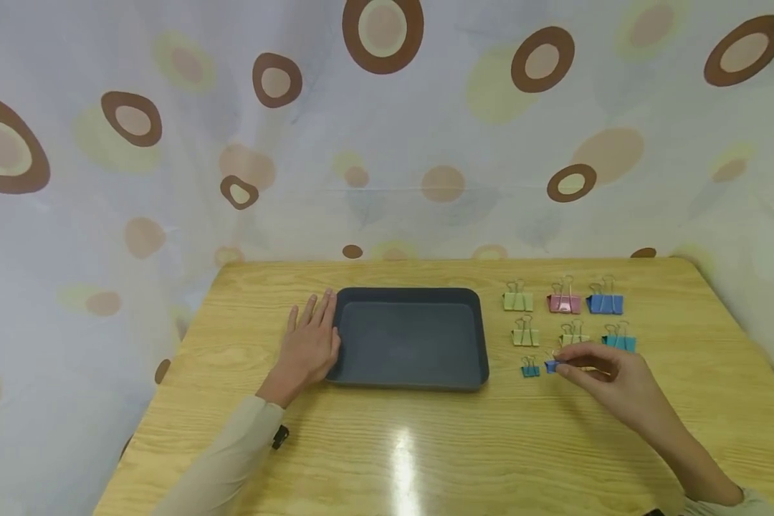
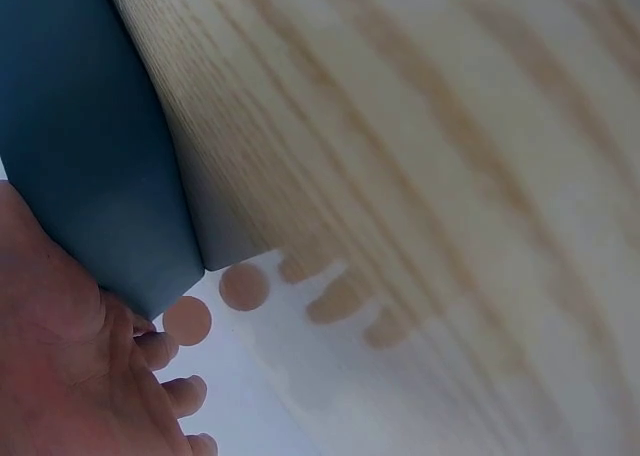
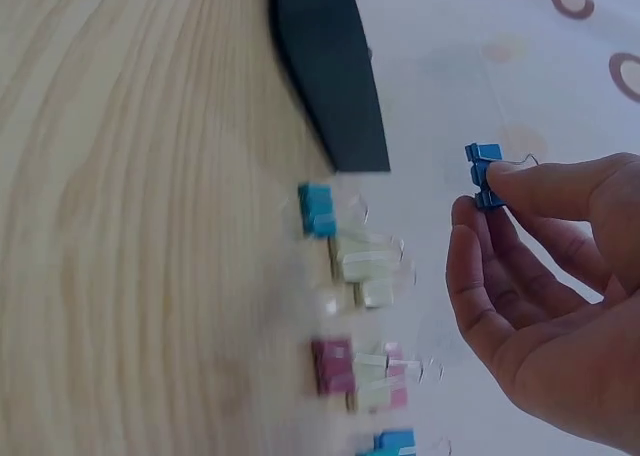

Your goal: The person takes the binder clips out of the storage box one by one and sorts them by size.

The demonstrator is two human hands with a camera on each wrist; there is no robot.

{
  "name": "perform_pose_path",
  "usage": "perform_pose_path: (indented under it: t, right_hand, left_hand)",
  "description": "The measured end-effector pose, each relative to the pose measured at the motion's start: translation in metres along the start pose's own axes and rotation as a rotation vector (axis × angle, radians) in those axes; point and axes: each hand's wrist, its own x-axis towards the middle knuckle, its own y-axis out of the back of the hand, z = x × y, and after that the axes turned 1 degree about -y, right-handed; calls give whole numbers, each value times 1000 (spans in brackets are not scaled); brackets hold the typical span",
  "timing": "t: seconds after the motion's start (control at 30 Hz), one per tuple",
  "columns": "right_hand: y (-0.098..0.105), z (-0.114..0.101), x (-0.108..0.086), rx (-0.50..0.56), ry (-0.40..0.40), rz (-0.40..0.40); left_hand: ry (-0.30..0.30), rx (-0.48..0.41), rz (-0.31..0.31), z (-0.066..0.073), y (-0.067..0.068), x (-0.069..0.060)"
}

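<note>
A small blue binder clip [image 1: 551, 367] is pinched between the thumb and fingertips of my right hand [image 1: 622, 383]. In the right wrist view the blue clip [image 3: 483, 166] appears raised off the table, its wire handle toward the hand. Just left of it stands a small teal binder clip [image 1: 530, 371]. A dark grey rectangular tray [image 1: 406, 344] lies on the table's middle. Against the tray's left wall rests my left hand [image 1: 307, 349], fingers straight. The left wrist view shows this palm [image 2: 60, 346] beside the tray's side [image 2: 100, 146].
Behind the right hand, larger binder clips stand in rows: yellow-green [image 1: 518, 301], pink [image 1: 564, 303] and blue [image 1: 605, 304] at the back, with a turquoise one [image 1: 619, 342] in front. A small maroon clip [image 3: 333, 366] shows in the right wrist view. A patterned curtain [image 1: 400, 143] hangs behind the table.
</note>
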Motion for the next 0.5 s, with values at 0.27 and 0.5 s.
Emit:
perform_pose_path:
  t: [0.27, 0.5]
  right_hand:
    - [29, 32, -11, -116, -7, 56]
    - [52, 61, -18, -172, -92, 34]
  left_hand:
    - [-2, 3, 29, -1, 1, 1]
    - [2, 8, 6, 1, 0, 0]
